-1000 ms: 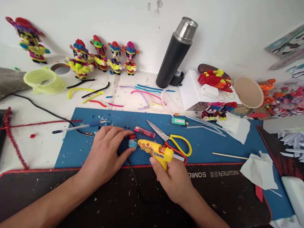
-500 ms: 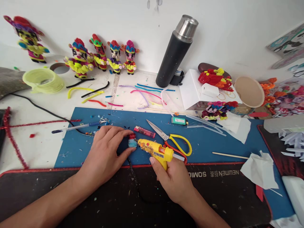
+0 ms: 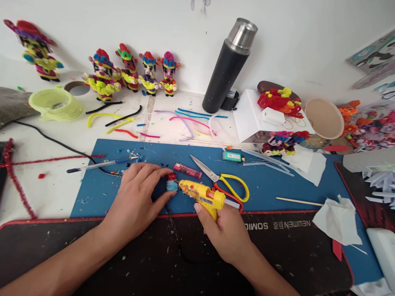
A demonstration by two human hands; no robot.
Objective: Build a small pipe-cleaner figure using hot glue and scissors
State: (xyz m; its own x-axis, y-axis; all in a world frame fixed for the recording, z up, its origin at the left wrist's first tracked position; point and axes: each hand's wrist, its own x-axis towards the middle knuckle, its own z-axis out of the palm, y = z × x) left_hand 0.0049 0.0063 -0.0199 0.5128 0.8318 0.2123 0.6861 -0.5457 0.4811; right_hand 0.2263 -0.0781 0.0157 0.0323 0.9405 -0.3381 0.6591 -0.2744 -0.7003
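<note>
A pale wall (image 3: 138,24) backs the white tabletop (image 3: 183,105); a blue mat (image 3: 265,181) lies beyond a dark mat (image 3: 148,267). Over the blue one, the left hand (image 3: 138,193)'s grip pinches a red-and-blue piece (image 3: 172,186); just right, the right hand (image 3: 226,234)'s encloses a yellow glue gun (image 3: 199,191).

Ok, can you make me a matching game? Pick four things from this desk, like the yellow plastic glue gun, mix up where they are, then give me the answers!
Things
1. yellow plastic glue gun
2. tall black bottle with a silver top
3. long-bladed metal scissors with yellow and red handles
4. small piece, glittery red and light blue

Places
A. lying on the flat blue mat
B. between the left hand's thumb and fingers
C. on the white tabletop, near the wall
D. in the right hand

Right pairs: 1-D, 2-C, 3-A, 4-B
</note>
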